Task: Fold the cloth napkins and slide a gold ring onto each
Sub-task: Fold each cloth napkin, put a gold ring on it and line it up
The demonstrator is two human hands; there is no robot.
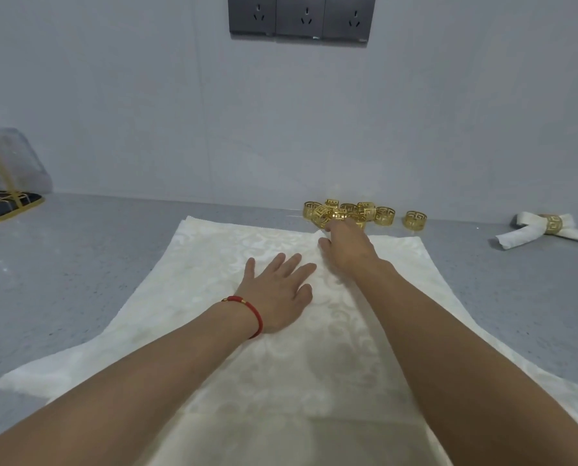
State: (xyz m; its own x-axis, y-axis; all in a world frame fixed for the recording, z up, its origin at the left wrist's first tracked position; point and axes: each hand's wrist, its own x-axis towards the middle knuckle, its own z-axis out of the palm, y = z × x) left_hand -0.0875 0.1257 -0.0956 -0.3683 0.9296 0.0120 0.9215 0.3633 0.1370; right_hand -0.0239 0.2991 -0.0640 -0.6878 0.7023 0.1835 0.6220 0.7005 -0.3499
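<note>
a cream napkin point(213, 297) lies spread on the grey tabletop point(79, 264), folding barely begun. the left hand point(277, 294) presses it flat, fingers straight. the right hand point(346, 245) reaches its far edge beside the pile of gold rings point(344, 213); whether it pinches cloth or a ring i cannot tell, as its fingertips are hidden. next it needs a firm fold. one finished napkin point(549, 230) lies far right, cut off.

Counted beside the wall sockets point(301, 18), three in one row: gold rings point(348, 213), roughly ten loose below them; spread napkin point(213, 264), one; ringed napkin point(549, 230), one, lower right.
</note>
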